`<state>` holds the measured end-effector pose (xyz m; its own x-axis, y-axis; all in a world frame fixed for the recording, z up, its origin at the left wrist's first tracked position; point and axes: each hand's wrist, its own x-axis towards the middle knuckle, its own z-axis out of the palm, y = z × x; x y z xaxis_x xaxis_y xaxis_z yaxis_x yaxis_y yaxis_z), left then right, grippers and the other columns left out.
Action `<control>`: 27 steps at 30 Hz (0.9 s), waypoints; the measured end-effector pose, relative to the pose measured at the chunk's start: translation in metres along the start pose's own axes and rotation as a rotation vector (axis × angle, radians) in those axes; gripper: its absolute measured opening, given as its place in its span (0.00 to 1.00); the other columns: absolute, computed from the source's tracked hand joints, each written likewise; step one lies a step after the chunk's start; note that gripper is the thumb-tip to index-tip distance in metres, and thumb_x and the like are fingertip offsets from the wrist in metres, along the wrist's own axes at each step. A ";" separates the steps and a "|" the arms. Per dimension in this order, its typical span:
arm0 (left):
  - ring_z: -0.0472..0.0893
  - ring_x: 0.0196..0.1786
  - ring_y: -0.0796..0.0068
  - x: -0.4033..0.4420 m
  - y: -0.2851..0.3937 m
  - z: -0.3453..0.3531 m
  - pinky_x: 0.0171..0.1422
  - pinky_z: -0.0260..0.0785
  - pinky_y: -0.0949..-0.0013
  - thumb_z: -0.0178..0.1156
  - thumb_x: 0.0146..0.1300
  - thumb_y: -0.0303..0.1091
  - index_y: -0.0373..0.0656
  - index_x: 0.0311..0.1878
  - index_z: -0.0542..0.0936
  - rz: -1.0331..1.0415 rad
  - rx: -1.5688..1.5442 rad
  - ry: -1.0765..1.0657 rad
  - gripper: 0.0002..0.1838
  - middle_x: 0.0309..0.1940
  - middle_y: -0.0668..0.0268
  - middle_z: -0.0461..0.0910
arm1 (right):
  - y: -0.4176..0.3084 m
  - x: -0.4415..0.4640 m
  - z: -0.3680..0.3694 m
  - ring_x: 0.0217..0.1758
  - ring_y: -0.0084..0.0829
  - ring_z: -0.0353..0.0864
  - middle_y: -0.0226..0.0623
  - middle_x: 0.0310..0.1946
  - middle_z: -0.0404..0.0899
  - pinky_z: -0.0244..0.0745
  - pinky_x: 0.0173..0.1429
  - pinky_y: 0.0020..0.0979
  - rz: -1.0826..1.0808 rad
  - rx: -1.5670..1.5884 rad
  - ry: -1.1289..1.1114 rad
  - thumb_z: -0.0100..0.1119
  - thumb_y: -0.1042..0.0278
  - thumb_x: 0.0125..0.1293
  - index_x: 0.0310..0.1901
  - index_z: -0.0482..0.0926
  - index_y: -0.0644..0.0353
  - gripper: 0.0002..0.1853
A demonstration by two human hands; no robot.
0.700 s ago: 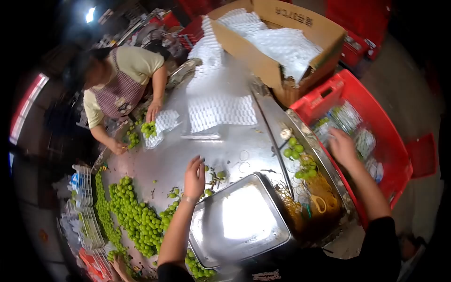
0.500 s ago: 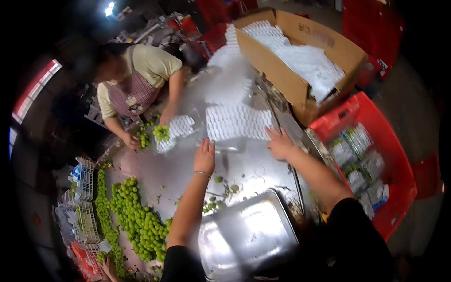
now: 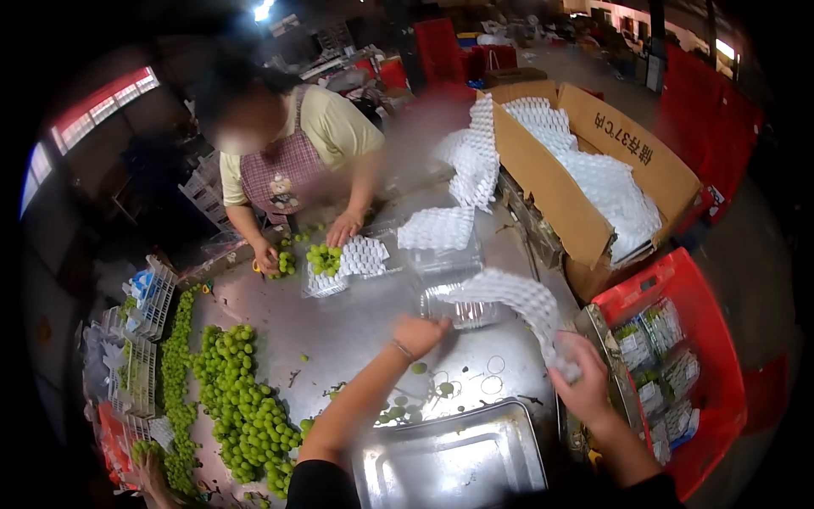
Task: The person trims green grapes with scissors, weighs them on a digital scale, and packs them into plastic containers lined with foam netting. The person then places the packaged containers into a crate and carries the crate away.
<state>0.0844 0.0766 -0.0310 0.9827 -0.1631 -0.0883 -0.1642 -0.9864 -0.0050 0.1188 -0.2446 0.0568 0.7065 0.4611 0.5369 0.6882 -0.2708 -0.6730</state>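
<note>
My right hand (image 3: 581, 373) grips one end of a white foam net sheet (image 3: 519, 299), which arches up and leftward over the table. A clear plastic box (image 3: 475, 316) lies under the sheet's far end. At its near left corner, my left hand (image 3: 421, 337) is closed, with the fingertips at the box edge. Behind it, another foam net sheet (image 3: 437, 228) rests on clear plastic packaging. Across the table, a co-worker's hand (image 3: 346, 227) touches green grapes (image 3: 324, 259) on a foam-lined clear box (image 3: 363, 257).
A metal tray (image 3: 454, 454) sits close in front of me. Loose green grapes (image 3: 246, 407) are heaped at left. To the right stand a cardboard box (image 3: 551, 191) of foam sheets and a red crate (image 3: 721, 407) with packed boxes. Another person's hand (image 3: 153, 475) shows lower left.
The foam sheet has been lifted from its place and now hangs from my right hand, which moved toward me. My left hand has closed at the clear box. The view has tilted up.
</note>
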 end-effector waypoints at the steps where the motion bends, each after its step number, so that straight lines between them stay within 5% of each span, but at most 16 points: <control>1: 0.79 0.30 0.60 0.004 0.008 -0.001 0.31 0.72 0.61 0.45 0.57 0.29 0.44 0.46 0.67 -0.023 0.081 0.021 0.13 0.27 0.57 0.77 | 0.000 -0.012 -0.007 0.41 0.37 0.75 0.43 0.41 0.74 0.70 0.43 0.29 -0.017 0.007 0.008 0.59 0.83 0.43 0.43 0.72 0.66 0.20; 4: 0.79 0.28 0.61 0.011 0.022 -0.007 0.28 0.72 0.62 0.46 0.55 0.28 0.41 0.37 0.66 -0.083 0.192 0.111 0.06 0.24 0.58 0.76 | 0.002 -0.054 -0.021 0.42 0.33 0.74 0.41 0.39 0.74 0.69 0.44 0.28 0.160 0.137 -0.072 0.60 0.83 0.42 0.41 0.71 0.67 0.20; 7: 0.79 0.28 0.58 0.014 0.027 -0.008 0.29 0.71 0.61 0.47 0.54 0.28 0.40 0.35 0.69 -0.139 0.067 0.139 0.05 0.26 0.57 0.76 | 0.000 -0.100 -0.030 0.40 0.26 0.73 0.38 0.38 0.74 0.69 0.43 0.28 0.291 0.325 0.102 0.59 0.82 0.43 0.40 0.70 0.68 0.18; 9: 0.78 0.30 0.58 0.023 0.023 -0.011 0.30 0.71 0.61 0.48 0.54 0.28 0.41 0.34 0.70 -0.186 0.085 0.168 0.05 0.26 0.57 0.76 | 0.005 -0.123 -0.034 0.38 0.22 0.71 0.38 0.35 0.73 0.68 0.42 0.25 0.633 0.325 0.365 0.58 0.81 0.45 0.39 0.70 0.69 0.16; 12: 0.76 0.34 0.58 0.037 0.007 -0.031 0.34 0.70 0.60 0.48 0.52 0.27 0.41 0.30 0.71 -0.320 0.123 0.362 0.03 0.27 0.55 0.73 | 0.002 -0.123 -0.047 0.37 0.20 0.70 0.36 0.34 0.73 0.67 0.42 0.24 0.746 0.259 0.323 0.55 0.81 0.48 0.40 0.70 0.68 0.15; 15: 0.74 0.33 0.55 0.039 -0.018 -0.069 0.36 0.67 0.59 0.48 0.51 0.26 0.41 0.31 0.72 -0.370 -0.004 0.728 0.04 0.28 0.55 0.72 | 0.019 -0.134 -0.064 0.38 0.22 0.71 0.36 0.36 0.74 0.67 0.44 0.25 0.766 0.554 0.220 0.51 0.79 0.54 0.44 0.69 0.68 0.14; 20: 0.73 0.33 0.56 -0.030 0.012 -0.085 0.36 0.65 0.59 0.50 0.47 0.24 0.42 0.34 0.72 -0.222 -0.137 0.671 0.08 0.28 0.58 0.73 | 0.005 -0.133 -0.081 0.41 0.24 0.71 0.38 0.40 0.73 0.67 0.46 0.26 0.887 0.986 0.451 0.47 0.78 0.59 0.49 0.67 0.70 0.15; 22: 0.72 0.33 0.59 -0.086 0.054 -0.086 0.36 0.64 0.61 0.52 0.48 0.24 0.43 0.32 0.72 -0.110 -0.088 0.688 0.06 0.27 0.59 0.72 | -0.004 -0.126 -0.080 0.45 0.27 0.71 0.40 0.44 0.72 0.67 0.49 0.29 0.602 0.253 0.694 0.47 0.78 0.60 0.50 0.66 0.70 0.16; 25: 0.73 0.29 0.63 -0.192 0.155 -0.092 0.31 0.64 0.62 0.53 0.47 0.27 0.45 0.32 0.72 -0.024 -0.181 0.403 0.07 0.26 0.61 0.72 | -0.063 -0.100 -0.078 0.46 0.34 0.72 0.41 0.43 0.72 0.66 0.51 0.33 0.320 0.044 0.629 0.48 0.79 0.57 0.47 0.68 0.68 0.14; 26: 0.72 0.27 0.64 -0.220 0.178 -0.067 0.30 0.64 0.62 0.54 0.48 0.29 0.44 0.33 0.73 0.058 -0.319 0.399 0.07 0.25 0.62 0.71 | -0.087 -0.091 -0.065 0.46 0.34 0.72 0.41 0.43 0.72 0.66 0.51 0.33 0.325 0.072 0.570 0.48 0.79 0.57 0.47 0.68 0.68 0.14; 27: 0.72 0.28 0.67 -0.248 0.200 -0.059 0.30 0.65 0.65 0.54 0.48 0.30 0.44 0.36 0.73 0.086 -0.348 0.351 0.10 0.26 0.64 0.71 | -0.116 -0.085 -0.044 0.45 0.37 0.72 0.42 0.41 0.72 0.67 0.49 0.34 0.161 -0.083 0.232 0.49 0.79 0.55 0.44 0.69 0.67 0.14</control>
<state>-0.1867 -0.0815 0.0482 0.9464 -0.1817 0.2672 -0.2660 -0.9074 0.3253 -0.0135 -0.2897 0.1117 0.8200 0.2031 0.5350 0.5684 -0.3974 -0.7204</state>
